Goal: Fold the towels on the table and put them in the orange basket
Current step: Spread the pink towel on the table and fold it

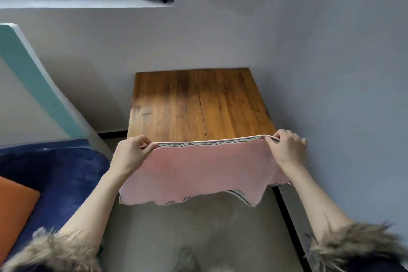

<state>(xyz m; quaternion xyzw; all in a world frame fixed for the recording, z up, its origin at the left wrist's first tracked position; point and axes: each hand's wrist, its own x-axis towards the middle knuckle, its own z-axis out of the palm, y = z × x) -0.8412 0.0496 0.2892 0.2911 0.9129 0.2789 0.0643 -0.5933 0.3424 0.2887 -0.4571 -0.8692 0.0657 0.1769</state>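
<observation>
We hold the pink striped-edge towel (198,170) up, doubled over.
Our left hand (132,154) pinches its 9 o'clock corner, our right hand (287,150) its 3 o'clock corner, above the wooden plank surface's (198,104) near edge.

Pink terry towel (198,170), grey-and-white striped edge band. Brown wooden plank table (198,104), dark stains. Deep blue velvety sofa (55,174); orange fabric basket (13,207); teal slanted beam (33,79).

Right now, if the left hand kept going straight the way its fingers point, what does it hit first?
The left hand pinches the pink towel's top left corner, fingers pointing right along the hem. Straight on it would meet the towel itself, then the right hand at the other corner. Depth unclear.
</observation>
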